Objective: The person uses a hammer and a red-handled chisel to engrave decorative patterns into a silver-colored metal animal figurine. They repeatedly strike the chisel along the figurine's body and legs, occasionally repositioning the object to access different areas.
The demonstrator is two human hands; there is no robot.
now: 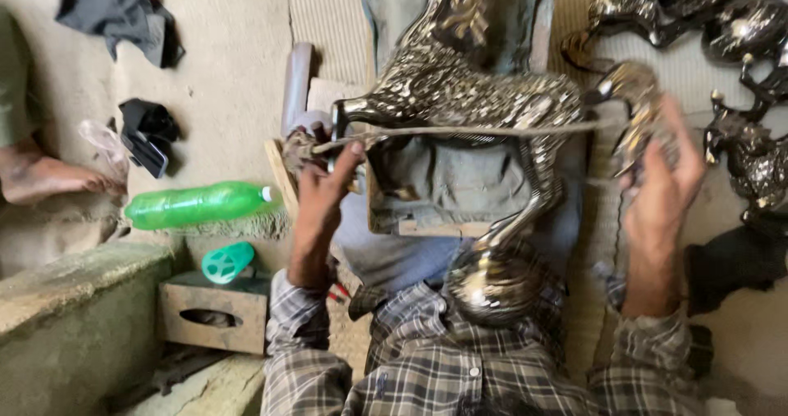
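Note:
A shiny embossed metal animal figure (460, 96) lies across my lap, its legs pointing toward me. My left hand (324, 182) pinches the end of a thin rod or file (460, 129) that runs across the figure's body, close to its tail end. My right hand (665, 178) grips the figure's head and neck at the right. One polished leg or base (492, 281) rests against my checked shirt.
A green plastic bottle (197, 204) lies at left beside a green cap-like cup (226, 262) and a wooden box (215, 311). Dark cloths (123, 10) and another person's bare foot (45, 178) sit further left. More metal figures (739, 30) crowd the right.

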